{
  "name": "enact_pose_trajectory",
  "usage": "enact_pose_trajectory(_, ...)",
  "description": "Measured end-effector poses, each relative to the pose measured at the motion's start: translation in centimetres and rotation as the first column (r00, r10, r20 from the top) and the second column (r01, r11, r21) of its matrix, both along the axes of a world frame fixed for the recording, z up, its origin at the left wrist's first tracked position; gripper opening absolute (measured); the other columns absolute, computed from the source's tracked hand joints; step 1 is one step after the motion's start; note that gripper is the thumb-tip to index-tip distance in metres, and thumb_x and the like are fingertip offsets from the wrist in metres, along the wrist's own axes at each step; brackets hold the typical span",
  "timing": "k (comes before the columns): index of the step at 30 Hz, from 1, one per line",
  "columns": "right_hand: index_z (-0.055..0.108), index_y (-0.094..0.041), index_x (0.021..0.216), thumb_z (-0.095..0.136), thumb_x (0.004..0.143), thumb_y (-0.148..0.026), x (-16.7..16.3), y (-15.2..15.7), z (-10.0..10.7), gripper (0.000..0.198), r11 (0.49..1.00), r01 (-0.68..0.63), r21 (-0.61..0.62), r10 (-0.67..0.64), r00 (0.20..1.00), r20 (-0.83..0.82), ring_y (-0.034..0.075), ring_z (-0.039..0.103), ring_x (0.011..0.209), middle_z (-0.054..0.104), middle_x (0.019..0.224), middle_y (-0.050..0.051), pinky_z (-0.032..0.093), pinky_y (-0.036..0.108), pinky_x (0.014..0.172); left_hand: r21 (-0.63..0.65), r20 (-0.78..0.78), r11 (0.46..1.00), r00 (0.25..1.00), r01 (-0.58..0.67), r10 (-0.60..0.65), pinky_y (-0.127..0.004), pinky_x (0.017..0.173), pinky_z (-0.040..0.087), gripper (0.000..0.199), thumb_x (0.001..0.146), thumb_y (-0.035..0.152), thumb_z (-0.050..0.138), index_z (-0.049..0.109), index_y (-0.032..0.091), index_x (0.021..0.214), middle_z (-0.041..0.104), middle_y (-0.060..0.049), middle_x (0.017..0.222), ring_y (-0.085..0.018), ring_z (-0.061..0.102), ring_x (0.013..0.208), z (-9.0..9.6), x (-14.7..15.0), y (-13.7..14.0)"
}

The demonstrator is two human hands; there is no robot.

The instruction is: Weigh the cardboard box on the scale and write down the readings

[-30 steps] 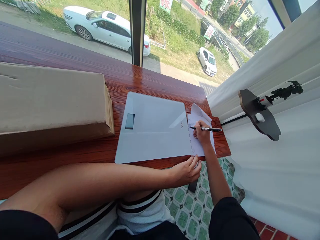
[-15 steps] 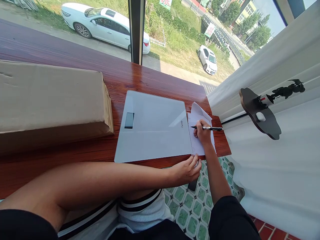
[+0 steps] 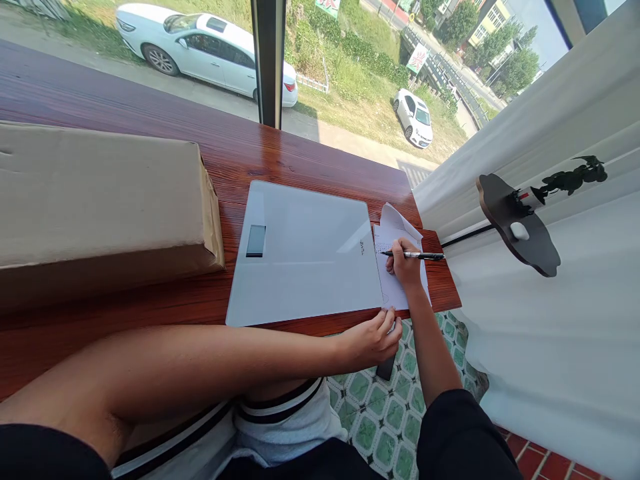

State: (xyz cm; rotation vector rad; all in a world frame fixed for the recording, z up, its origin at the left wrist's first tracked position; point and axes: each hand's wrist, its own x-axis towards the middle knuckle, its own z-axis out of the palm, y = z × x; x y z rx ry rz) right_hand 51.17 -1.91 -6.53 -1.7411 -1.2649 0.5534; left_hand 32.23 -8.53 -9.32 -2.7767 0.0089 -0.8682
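My right hand (image 3: 406, 265) grips a black pen (image 3: 423, 255), its tip on the written part of a white sheet of paper (image 3: 395, 285). The sheet lies at the table's right end, its far edge curled up. At the sheet's near edge, my left hand (image 3: 374, 339) has its fingers bent, with fingertips on the paper by the table edge; the undersides of those fingers are hidden. Left of the paper, and touching or just overlapping its side, lies a flat pale glass scale (image 3: 305, 257) with a small dark display (image 3: 256, 241).
A large cardboard box (image 3: 100, 197) takes up the left of the reddish wooden table (image 3: 310, 155). Behind the table is a window with a dark post (image 3: 269, 63). White curtain (image 3: 545, 333) hangs at the right, beside a small dark shelf (image 3: 520, 227) bearing a potted plant.
The view has shifted very slightly, so the scale and box sit a little further left. Both hands keep almost the same place and the pen stays on the paper.
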Motion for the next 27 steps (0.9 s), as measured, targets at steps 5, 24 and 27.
enact_pose_trajectory(5, 0.046, -0.021, 0.069, 0.046, 0.094, -0.046, -0.06, -0.01, 0.01, 0.036, 1.0, 0.011, 0.001, -0.011, 1.0, 0.003, 0.012, 0.046, 0.036, 0.052, 0.049, -0.001, 0.036, 0.025, 0.032, 0.006, -0.001, 1.0, 1.0, 0.001, -0.001, -0.047, 0.096, 0.047, 0.031, 0.094, 0.025, 0.048, 0.07, 0.014, 0.113, 0.065, -0.016, 0.123, -0.03, 0.064, 0.113, 0.01, -0.03, 0.02)
enact_pose_trajectory(24, 0.047, -0.02, 0.07, 0.047, 0.093, -0.045, 0.07, -0.01, -0.1, 0.034, 1.0, 0.02, -0.001, -0.02, 0.999, -0.027, 0.011, 0.046, 0.035, 0.051, 0.047, -0.003, 0.037, 0.022, 0.032, 0.007, 0.009, 1.0, 1.0, 0.005, -0.005, -0.047, 0.096, 0.047, 0.031, 0.094, 0.023, 0.048, 0.07, 0.013, 0.113, 0.066, -0.016, 0.122, -0.03, 0.065, 0.112, -0.07, 0.12, 0.06)
enact_pose_trajectory(27, 0.046, -0.02, 0.07, 0.046, 0.093, -0.044, 0.06, -0.04, -0.12, 0.033, 1.0, 0.028, -0.002, -0.029, 0.999, -0.045, 0.011, 0.046, 0.034, 0.051, 0.047, -0.004, 0.037, 0.022, 0.032, 0.01, 0.017, 1.0, 1.0, 0.002, -0.002, -0.046, 0.096, 0.047, 0.031, 0.094, 0.023, 0.047, 0.071, 0.014, 0.112, 0.067, -0.014, 0.121, -0.03, 0.065, 0.112, 0.0, 0.07, 0.09)
